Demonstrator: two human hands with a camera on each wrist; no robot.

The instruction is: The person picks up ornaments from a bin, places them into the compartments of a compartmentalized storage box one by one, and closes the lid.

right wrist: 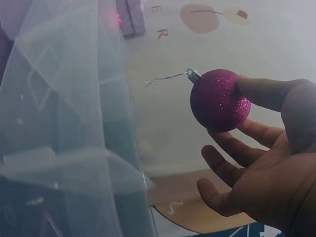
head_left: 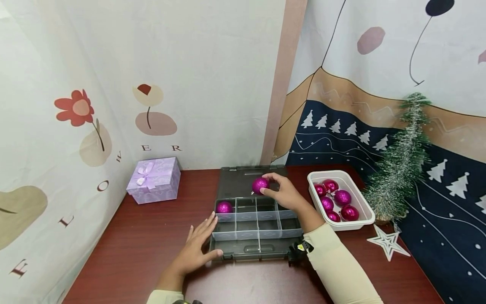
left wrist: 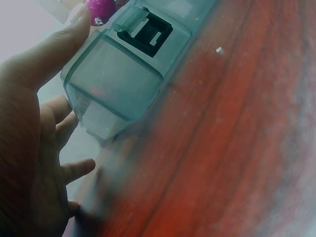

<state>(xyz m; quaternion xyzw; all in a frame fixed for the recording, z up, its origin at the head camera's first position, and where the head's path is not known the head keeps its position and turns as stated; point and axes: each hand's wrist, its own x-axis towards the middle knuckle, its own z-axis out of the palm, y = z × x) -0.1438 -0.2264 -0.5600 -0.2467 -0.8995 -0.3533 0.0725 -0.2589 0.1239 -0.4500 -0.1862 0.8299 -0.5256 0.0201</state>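
Between thumb and fingertips my right hand (head_left: 282, 192) pinches a glittery magenta Christmas bauble (head_left: 260, 185), over the back of a clear divided box (head_left: 247, 234). In the right wrist view the bauble (right wrist: 220, 100) shows a silver cap and a short silver string. Another glittery bauble (head_left: 224, 207) sits in the box's back left compartment. My left hand (head_left: 197, 247) rests at the box's left side, fingers spread and fairly straight. The left wrist view shows its thumb by the box's corner, near a dark latch (left wrist: 152, 35). The box's lid (head_left: 239, 183) lies folded back behind it.
A white tub (head_left: 364, 196) of several magenta baubles, shiny and glittery, stands to the right. Beyond it are a small frosted tree (head_left: 402, 169) and a white star (head_left: 388, 242). At the back left sits a lilac gift box (head_left: 155, 179) with a bow. Printed cloth hangs behind the table.
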